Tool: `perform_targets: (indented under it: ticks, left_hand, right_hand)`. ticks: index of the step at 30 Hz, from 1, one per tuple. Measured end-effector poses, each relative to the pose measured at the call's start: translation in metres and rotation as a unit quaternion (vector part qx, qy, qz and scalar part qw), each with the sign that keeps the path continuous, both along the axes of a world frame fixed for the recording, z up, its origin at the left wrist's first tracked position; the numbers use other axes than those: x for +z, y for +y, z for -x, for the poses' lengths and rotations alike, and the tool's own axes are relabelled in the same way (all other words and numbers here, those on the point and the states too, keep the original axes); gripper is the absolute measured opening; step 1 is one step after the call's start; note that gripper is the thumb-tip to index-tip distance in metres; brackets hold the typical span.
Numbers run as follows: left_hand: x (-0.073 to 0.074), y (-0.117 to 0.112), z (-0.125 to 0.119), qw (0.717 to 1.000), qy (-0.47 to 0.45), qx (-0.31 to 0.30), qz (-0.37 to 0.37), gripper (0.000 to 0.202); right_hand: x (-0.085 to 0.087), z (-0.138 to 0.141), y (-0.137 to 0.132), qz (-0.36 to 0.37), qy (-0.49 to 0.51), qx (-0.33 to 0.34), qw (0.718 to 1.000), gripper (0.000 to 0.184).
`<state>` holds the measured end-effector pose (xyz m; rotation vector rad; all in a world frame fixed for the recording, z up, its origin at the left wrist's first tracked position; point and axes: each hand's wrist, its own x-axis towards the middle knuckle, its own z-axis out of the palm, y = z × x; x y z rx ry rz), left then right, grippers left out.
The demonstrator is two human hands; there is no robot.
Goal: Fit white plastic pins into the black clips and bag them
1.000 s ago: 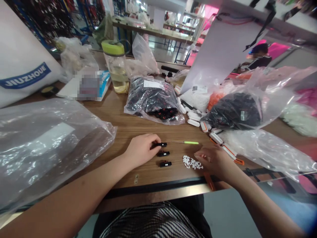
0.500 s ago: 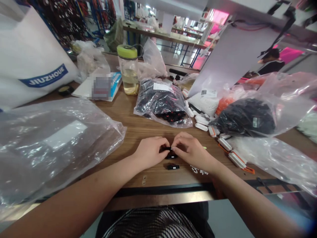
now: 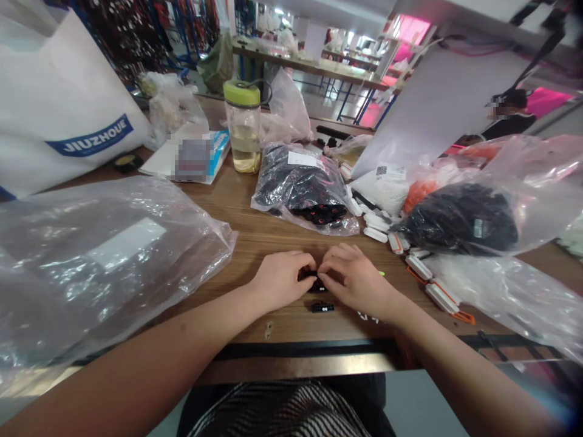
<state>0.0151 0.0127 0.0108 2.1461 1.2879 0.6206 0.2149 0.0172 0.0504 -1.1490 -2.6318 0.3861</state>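
My left hand (image 3: 281,280) and my right hand (image 3: 354,279) meet fingertip to fingertip over a small black connector (image 3: 314,276) on the wooden table (image 3: 255,237). Both hands are closed in a pinch on that connector, which is mostly hidden by the fingers. A second black connector (image 3: 317,287) lies just below it, and a third (image 3: 322,307) lies nearer the table's front edge. A few small white pieces (image 3: 367,316) show under my right wrist. The green tip of a thin tool (image 3: 381,273) peeks out behind my right hand.
A large clear plastic bag (image 3: 100,267) covers the left of the table. A bag of black parts (image 3: 303,188) lies behind my hands, another dark bag (image 3: 460,218) at the right. White-and-orange housings (image 3: 428,285), a bottle (image 3: 243,130) and a white tote (image 3: 54,109) are around. A person sits far right.
My right hand left the white pieces and came left to join my left hand on the top black connector. The camera view shifted slightly.
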Motion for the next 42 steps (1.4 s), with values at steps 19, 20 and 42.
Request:
perform_targets:
  ticks: [19,20,42]
  left_hand:
    - [0.007,-0.003,-0.001,1.0,-0.003,-0.006,0.031,0.006]
    - [0.006,-0.003,-0.002,0.999,-0.003,-0.007,0.032,0.006]
    - [-0.007,0.015,0.006,0.981,-0.164,0.107,-0.002,0.043]
  right_hand:
    - [0.02,-0.01,0.049,-0.014,0.005,-0.135,0.991,0.025]
    - [0.02,-0.009,0.062,-0.021,-0.024,-0.177,0.984,0.025]
    - [0.014,0.009,0.047,0.076,0.004,-0.071,0.995,0.011]
